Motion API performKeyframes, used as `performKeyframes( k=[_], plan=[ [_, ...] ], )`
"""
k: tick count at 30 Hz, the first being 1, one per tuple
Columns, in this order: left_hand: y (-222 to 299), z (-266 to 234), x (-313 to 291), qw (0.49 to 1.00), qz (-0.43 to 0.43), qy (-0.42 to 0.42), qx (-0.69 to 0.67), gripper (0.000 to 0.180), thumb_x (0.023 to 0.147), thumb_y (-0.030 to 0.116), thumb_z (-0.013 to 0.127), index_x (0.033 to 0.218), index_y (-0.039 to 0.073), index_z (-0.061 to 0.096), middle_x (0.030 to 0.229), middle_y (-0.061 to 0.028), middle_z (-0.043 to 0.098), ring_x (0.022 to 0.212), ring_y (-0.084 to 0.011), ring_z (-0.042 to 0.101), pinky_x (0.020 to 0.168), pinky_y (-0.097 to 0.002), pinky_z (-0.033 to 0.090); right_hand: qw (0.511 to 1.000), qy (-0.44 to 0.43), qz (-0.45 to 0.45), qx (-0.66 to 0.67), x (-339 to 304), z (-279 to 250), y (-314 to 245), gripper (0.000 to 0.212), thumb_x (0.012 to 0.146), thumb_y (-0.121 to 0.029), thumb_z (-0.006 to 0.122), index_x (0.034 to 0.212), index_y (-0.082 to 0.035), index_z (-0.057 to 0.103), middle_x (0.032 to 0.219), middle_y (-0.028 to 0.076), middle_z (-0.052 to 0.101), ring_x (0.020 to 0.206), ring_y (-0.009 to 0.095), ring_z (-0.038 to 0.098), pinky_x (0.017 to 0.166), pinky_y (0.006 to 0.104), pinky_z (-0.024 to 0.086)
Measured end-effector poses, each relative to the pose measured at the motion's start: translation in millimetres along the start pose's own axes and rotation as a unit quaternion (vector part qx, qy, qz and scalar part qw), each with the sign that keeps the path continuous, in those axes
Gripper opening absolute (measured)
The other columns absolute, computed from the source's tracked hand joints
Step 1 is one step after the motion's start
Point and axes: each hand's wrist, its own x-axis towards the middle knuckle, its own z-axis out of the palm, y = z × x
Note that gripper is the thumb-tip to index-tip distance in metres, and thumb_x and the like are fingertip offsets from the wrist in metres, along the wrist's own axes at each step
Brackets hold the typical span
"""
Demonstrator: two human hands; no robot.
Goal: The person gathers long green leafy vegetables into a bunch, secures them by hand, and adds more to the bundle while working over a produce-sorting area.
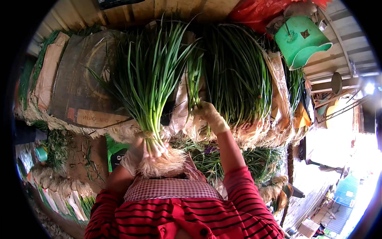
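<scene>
A large bunch of spring onions stands upright in front of me, its green leaves fanned out above and its white bulbs and pale roots below. My left hand, in a light glove and slightly blurred, is closed around this bunch near the bulbs. To the right, my gloved right hand grips a thin clump of spring onion stalks, whose upper part is blurred. The hand is beside a big pile of spring onions laid with roots toward me.
A dark printed sheet covers the pile at left. Loose green leaves lie below the pile at right. A broken green plastic container and red plastic are at the far right. A green packet lies near my left arm.
</scene>
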Motion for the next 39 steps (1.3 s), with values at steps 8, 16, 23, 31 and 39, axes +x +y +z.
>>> performKeyframes(
  k=[8, 16, 23, 31, 39],
  plan=[
    [3.9, -3.7, -5.9, 0.997, 0.018, -0.050, -0.056, 0.045, 0.066, 0.019, 0.059, 0.106, 0.003, 0.045, 0.082, -0.0107, 0.052, 0.075, -0.0278, 0.053, 0.075, -0.0458, 0.041, 0.961, 0.122, -0.083, 0.235, -24.2, -38.1, -5.7, 0.018, 0.080, -0.006, 0.056, 0.097, -0.002, 0.059, 0.075, 0.006, 0.060, 0.062, 0.010, 0.055, 0.058, 0.0243, 0.051],
    [2.2, -2.9, -3.5, 1.000, 0.002, 0.005, -0.031, 0.046, 0.064, 0.018, 0.060, 0.104, 0.002, 0.047, 0.081, -0.0100, 0.052, 0.076, -0.0265, 0.052, 0.076, -0.0456, 0.041, 0.986, 0.152, 0.002, -0.068, -4.1, -9.5, 14.1, 0.028, 0.073, -0.020, 0.066, 0.095, -0.003, 0.060, 0.083, 0.010, 0.062, 0.070, 0.017, 0.060, 0.061, 0.0281, 0.049],
    [6.8, 1.8, -5.0, 1.000, 0.008, 0.017, -0.021, 0.045, 0.063, 0.020, 0.060, 0.102, 0.003, 0.046, 0.080, -0.0098, 0.051, 0.076, -0.0250, 0.050, 0.076, -0.0434, 0.038, 0.966, 0.155, -0.092, 0.183, -21.1, 6.8, -20.5, 0.020, 0.078, -0.018, 0.062, 0.089, -0.002, 0.061, 0.077, 0.006, 0.061, 0.061, 0.015, 0.052, 0.061, 0.0292, 0.044],
    [1.3, 0.3, -4.9, 0.999, 0.011, 0.037, -0.025, 0.049, 0.064, 0.019, 0.059, 0.108, 0.001, 0.047, 0.080, -0.0104, 0.052, 0.076, -0.0260, 0.049, 0.074, -0.0435, 0.037, 0.816, -0.053, 0.033, -0.575, -128.9, -80.2, 165.9, 0.017, 0.083, -0.018, 0.054, 0.095, -0.006, 0.055, 0.079, 0.006, 0.059, 0.072, 0.013, 0.058, 0.066, 0.0262, 0.051],
    [-1.2, -4.9, 9.4, 0.998, 0.019, -0.052, 0.013, 0.048, 0.074, 0.022, 0.054, 0.115, 0.000, 0.042, 0.091, -0.0135, 0.055, 0.083, -0.0347, 0.055, 0.072, -0.0476, 0.048, 0.891, 0.276, -0.064, -0.356, 16.4, 10.8, 37.7, 0.030, 0.076, -0.024, 0.059, 0.097, -0.003, 0.057, 0.081, 0.014, 0.059, 0.076, 0.029, 0.057, 0.068, 0.0361, 0.045]
  ],
)
